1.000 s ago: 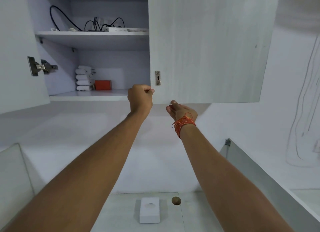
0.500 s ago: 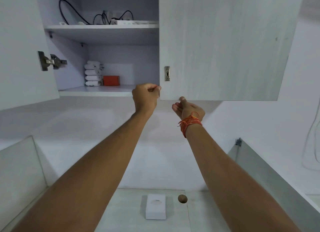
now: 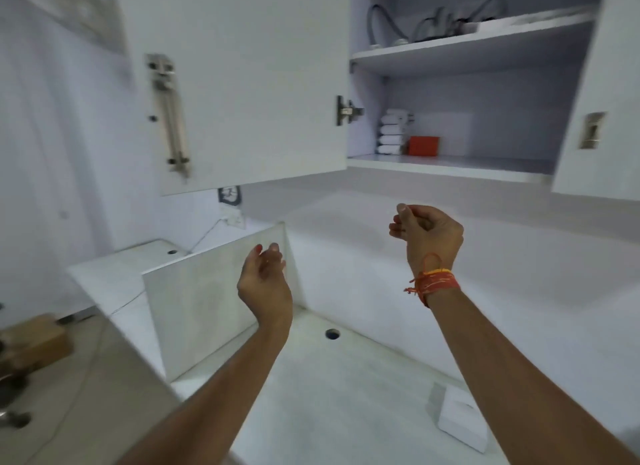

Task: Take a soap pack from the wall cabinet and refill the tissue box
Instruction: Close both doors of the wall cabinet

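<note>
The wall cabinet (image 3: 450, 168) stands open at the upper right, its left door (image 3: 249, 83) swung wide. On its lower shelf a stack of white packs (image 3: 393, 132) rests against the left wall, with a red box (image 3: 423, 146) beside it. The white tissue box (image 3: 462, 421) lies on the desk at the lower right, partly behind my right forearm. My left hand (image 3: 265, 281) hangs in mid-air below the open door, fingers loosely curled, holding nothing. My right hand (image 3: 427, 234) is raised below the shelf, fingers curled loosely and empty, an orange thread band on the wrist.
Cables and a power strip (image 3: 446, 22) lie on the upper shelf. The right door (image 3: 602, 118) remains shut. A white partition panel (image 3: 214, 298) rises left of the desk, which has a cable hole (image 3: 332, 333). A wall socket (image 3: 230, 196) sits under the left door.
The view has swung left. Both hands have let go of the right door's lower edge and dropped, the left one lowest. The left door now fills the centre of the view.
</note>
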The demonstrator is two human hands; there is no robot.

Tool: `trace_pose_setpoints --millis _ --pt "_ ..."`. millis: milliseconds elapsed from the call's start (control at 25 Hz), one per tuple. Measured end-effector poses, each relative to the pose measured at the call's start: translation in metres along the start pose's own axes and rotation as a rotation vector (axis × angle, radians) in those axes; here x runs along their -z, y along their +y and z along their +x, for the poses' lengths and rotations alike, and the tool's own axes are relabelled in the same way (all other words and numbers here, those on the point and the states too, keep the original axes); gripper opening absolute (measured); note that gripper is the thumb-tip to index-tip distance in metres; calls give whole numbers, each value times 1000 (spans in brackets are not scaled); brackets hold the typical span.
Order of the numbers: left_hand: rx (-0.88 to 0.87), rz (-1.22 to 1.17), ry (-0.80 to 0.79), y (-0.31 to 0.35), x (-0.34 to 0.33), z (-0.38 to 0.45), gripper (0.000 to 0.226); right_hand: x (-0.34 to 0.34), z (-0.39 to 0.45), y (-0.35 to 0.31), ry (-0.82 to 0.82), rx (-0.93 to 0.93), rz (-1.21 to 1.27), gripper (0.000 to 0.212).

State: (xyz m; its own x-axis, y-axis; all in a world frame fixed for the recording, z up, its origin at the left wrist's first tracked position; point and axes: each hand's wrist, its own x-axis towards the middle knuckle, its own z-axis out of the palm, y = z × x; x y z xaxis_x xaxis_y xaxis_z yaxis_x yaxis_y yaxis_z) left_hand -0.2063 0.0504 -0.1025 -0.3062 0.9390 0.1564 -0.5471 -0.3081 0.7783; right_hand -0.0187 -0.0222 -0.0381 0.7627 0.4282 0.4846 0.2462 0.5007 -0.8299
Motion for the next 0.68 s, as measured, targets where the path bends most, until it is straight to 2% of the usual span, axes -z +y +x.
trace_pose_setpoints --millis 120,240,360,480,680 --pt "-78 45 97 46 33 30 57 -47 -29 -6 -41 -37 32 8" --pt "-172 13 48 86 52 55 67 -93 -57 -21 -67 -45 61 7" --pt "-304 57 -30 125 58 73 64 -128 -83 -33 -87 -47 89 9" --pt "-412 108 -73 143 61 86 50 -147 -106 -42 -114 -19 70 8" --pt "-444 218 -99 147 73 96 34 -153 -124 -56 -116 -14 42 5"
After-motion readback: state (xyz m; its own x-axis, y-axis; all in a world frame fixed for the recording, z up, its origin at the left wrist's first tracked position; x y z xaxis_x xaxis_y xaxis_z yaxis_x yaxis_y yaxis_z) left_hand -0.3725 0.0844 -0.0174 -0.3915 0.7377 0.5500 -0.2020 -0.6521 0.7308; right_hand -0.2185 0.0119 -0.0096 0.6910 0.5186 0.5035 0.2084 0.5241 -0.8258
